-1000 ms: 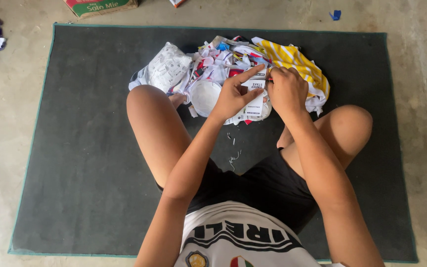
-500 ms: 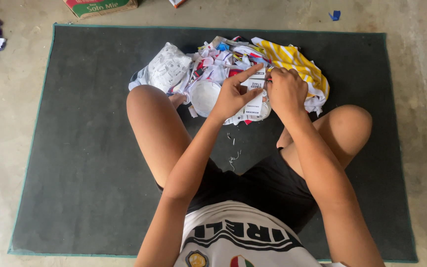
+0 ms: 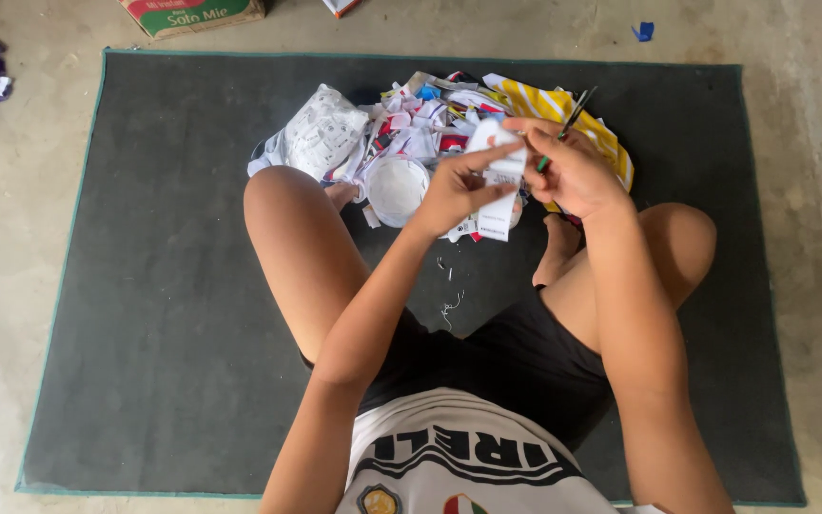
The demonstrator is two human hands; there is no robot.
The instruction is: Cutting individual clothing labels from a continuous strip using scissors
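A dark mat (image 3: 145, 286) holds a heap of paper scraps (image 3: 411, 133). Above the heap, the left hand (image 3: 454, 190) pinches a white paper strip (image 3: 497, 186), while the right hand (image 3: 573, 171) grips thin scissors (image 3: 568, 124) just beside it.

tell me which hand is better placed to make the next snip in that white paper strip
Probably the right hand: it grips the scissors, tips pointing up just beside the white paper strip. The left hand is pinching the strip, holding it up.
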